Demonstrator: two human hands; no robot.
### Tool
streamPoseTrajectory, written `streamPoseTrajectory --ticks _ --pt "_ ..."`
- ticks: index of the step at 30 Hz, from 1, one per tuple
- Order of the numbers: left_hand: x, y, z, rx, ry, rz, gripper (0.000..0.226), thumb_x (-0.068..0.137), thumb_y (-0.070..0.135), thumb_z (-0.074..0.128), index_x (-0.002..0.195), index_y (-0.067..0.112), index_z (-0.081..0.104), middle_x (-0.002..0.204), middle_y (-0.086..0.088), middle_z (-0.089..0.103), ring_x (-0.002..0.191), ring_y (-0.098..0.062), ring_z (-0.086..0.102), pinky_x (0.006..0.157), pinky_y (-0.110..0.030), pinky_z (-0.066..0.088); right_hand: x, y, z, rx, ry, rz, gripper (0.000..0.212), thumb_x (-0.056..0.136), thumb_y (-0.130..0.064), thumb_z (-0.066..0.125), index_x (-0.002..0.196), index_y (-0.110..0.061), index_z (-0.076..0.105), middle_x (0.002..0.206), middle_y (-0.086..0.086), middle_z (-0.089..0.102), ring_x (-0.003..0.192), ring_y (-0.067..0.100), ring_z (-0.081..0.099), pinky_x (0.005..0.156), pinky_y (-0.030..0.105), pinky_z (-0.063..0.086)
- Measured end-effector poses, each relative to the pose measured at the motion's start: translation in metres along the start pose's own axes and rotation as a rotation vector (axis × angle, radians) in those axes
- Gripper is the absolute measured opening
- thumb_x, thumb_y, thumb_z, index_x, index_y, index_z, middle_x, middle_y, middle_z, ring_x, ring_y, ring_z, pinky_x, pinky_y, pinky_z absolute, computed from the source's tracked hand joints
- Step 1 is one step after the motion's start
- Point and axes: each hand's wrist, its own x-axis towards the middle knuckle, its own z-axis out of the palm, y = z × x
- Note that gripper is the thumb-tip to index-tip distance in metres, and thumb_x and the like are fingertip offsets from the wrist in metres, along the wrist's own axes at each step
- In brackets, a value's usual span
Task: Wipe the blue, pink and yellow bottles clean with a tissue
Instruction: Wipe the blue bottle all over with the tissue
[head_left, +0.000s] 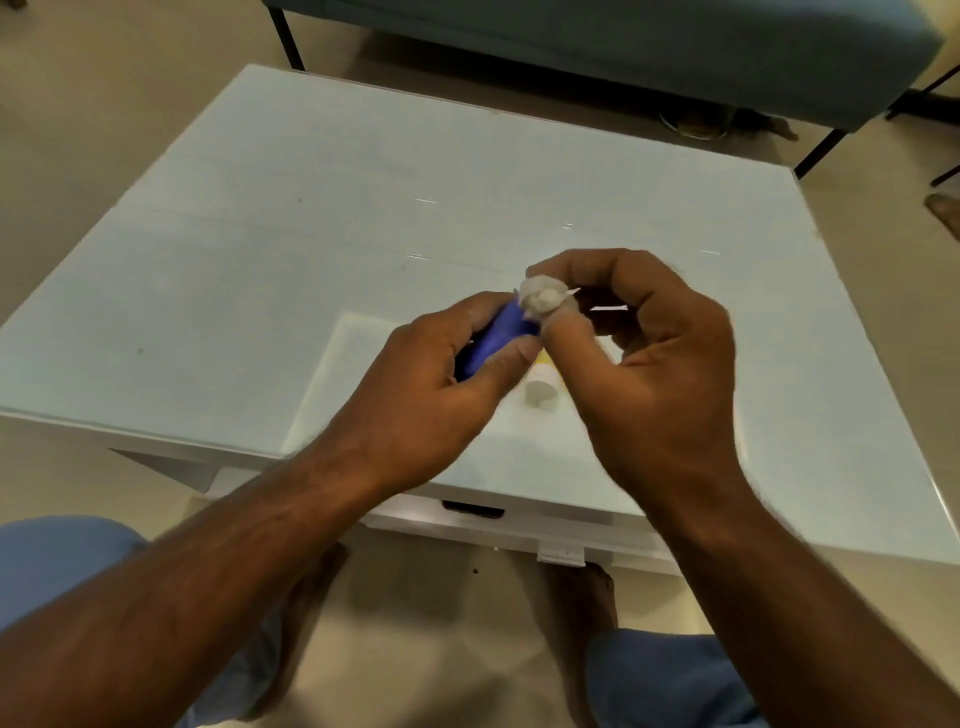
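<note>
My left hand (441, 374) is wrapped around the blue bottle (501, 332), holding it above the table with its top end pointing up and to the right. My right hand (654, 364) pinches a crumpled greyish tissue (543, 296) against that top end. Below the hands a yellow bottle with a white cap (540, 387) lies on a white sheet, mostly covered by my fingers. No pink bottle shows; it may be behind my hands.
The pale glass-topped table (311, 234) has a white sheet (332, 395) near its front edge. A dark bench with black legs (623, 47) stands beyond the table. My knees and bare feet are below the front edge.
</note>
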Motion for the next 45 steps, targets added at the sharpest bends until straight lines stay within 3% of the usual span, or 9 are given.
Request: streamPoseTrajectory --ticks 3,9,13,19,24,31,35,40,45 --pt "0.003 0.004 -0.002 -0.166 0.030 -0.119 0.039 0.090 0.053 0.046 0.118 0.029 0.060 0.097 0.014 0.070 0.088 0.001 0.069 0.078 -0.017 0.058 -0.004 -0.003 0.005 0.023 -0.053 -0.020 0.010 0.096 -0.010 0.074 0.104 -0.017 0.076 0.098 -0.006 0.075 0.093 0.013 0.072 0.078 0.016 0.058" --pt "-0.001 0.014 -0.001 -0.480 0.033 -0.349 0.025 0.099 0.045 0.039 0.103 0.032 0.060 0.080 0.005 0.076 0.069 -0.016 0.075 0.059 -0.024 0.059 -0.001 0.005 0.003 0.038 -0.032 0.092 0.013 0.100 -0.021 0.072 0.110 -0.014 0.077 0.102 -0.003 0.077 0.096 0.017 0.074 0.082 0.033 0.066" --pt "0.002 0.011 -0.007 -0.511 0.116 -0.435 0.041 0.101 0.047 0.037 0.121 0.025 0.063 0.099 0.000 0.075 0.082 -0.019 0.074 0.065 -0.027 0.060 -0.009 -0.002 0.007 0.079 -0.211 0.045 0.009 0.095 -0.017 0.077 0.104 -0.014 0.078 0.096 -0.007 0.076 0.092 0.015 0.072 0.077 0.023 0.062" --pt "-0.002 0.015 -0.005 -0.605 0.023 -0.470 0.028 0.098 0.049 0.044 0.097 0.027 0.061 0.071 0.007 0.074 0.063 -0.015 0.073 0.053 -0.022 0.057 -0.002 0.001 0.003 0.122 -0.075 0.133 0.021 0.100 -0.026 0.072 0.116 -0.013 0.074 0.109 0.000 0.077 0.101 0.017 0.075 0.073 0.016 0.061" --pt "0.001 0.013 -0.008 -0.763 0.110 -0.615 0.032 0.095 0.049 0.051 0.094 0.021 0.066 0.065 0.002 0.072 0.052 -0.014 0.069 0.048 -0.023 0.056 -0.006 -0.001 0.005 0.140 -0.156 0.090 0.010 0.098 -0.015 0.076 0.107 -0.012 0.077 0.102 -0.003 0.077 0.096 0.017 0.074 0.083 0.022 0.060" --pt "0.000 0.012 -0.006 -0.798 0.056 -0.582 0.039 0.091 0.057 0.051 0.102 0.023 0.068 0.083 -0.002 0.076 0.069 -0.021 0.074 0.063 -0.032 0.061 -0.003 -0.005 0.005 0.247 -0.164 0.214 0.013 0.099 -0.022 0.072 0.111 -0.018 0.074 0.104 -0.006 0.077 0.099 0.010 0.074 0.070 0.012 0.058" --pt "0.006 0.011 -0.011 -1.031 0.112 -0.591 0.042 0.096 0.052 0.047 0.107 0.016 0.066 0.083 -0.003 0.076 0.068 -0.018 0.073 0.059 -0.032 0.061 -0.009 -0.006 0.010 0.222 -0.245 0.154 0.007 0.095 -0.024 0.072 0.101 -0.021 0.074 0.098 -0.006 0.076 0.095 0.016 0.074 0.073 0.020 0.061" --pt "0.013 0.005 -0.024 -1.182 0.248 -0.568 0.044 0.100 0.048 0.042 0.123 0.013 0.054 0.113 -0.013 0.074 0.106 -0.030 0.071 0.101 -0.047 0.051 -0.010 -0.012 0.009 0.273 -0.414 0.089 0.011 0.090 -0.012 0.069 0.085 -0.021 0.073 0.082 -0.006 0.073 0.079 0.015 0.070 0.067 0.017 0.055" --pt "0.005 0.010 -0.015 -1.038 0.077 -0.594 0.038 0.096 0.048 0.051 0.102 0.015 0.067 0.086 -0.003 0.076 0.069 -0.019 0.072 0.069 -0.034 0.060 -0.009 -0.009 0.011 0.317 -0.253 0.173 0.003 0.098 -0.016 0.070 0.098 -0.015 0.073 0.095 -0.001 0.076 0.093 0.016 0.075 0.072 0.021 0.060"
